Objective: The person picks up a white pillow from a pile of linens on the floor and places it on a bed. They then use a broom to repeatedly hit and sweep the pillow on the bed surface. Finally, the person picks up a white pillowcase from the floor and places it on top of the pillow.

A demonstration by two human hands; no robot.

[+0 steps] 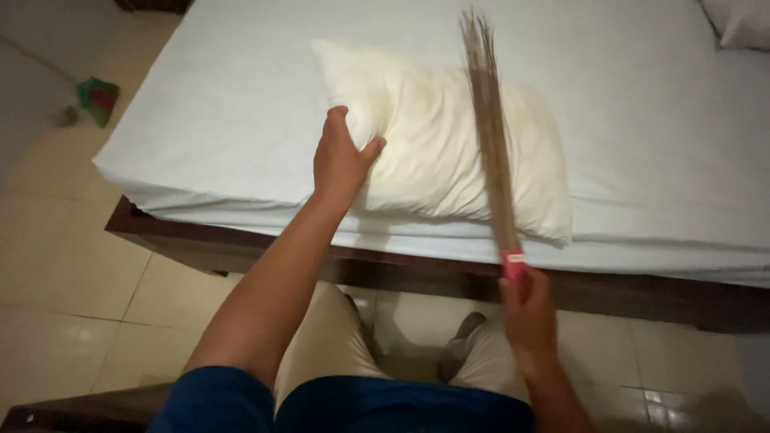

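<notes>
Plump cream fabric pillow point(449, 152), long axis across bed; left hand point(341, 156) gripping its corner; right hand point(525, 309) fist closed round red-handled stick broom point(491, 136), bristles pointing away

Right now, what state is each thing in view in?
Left hand: gripping the pillow's left end.
Right hand: closed around the broom's red handle.
Stick broom: raised, bristles lying across the pillow, blurred.
White pillow: lying on the bed near its edge, dented under the fingers.
Bed sheet: spread flat over the mattress.
Second pillow: at the far corner, mostly out of frame.
</notes>
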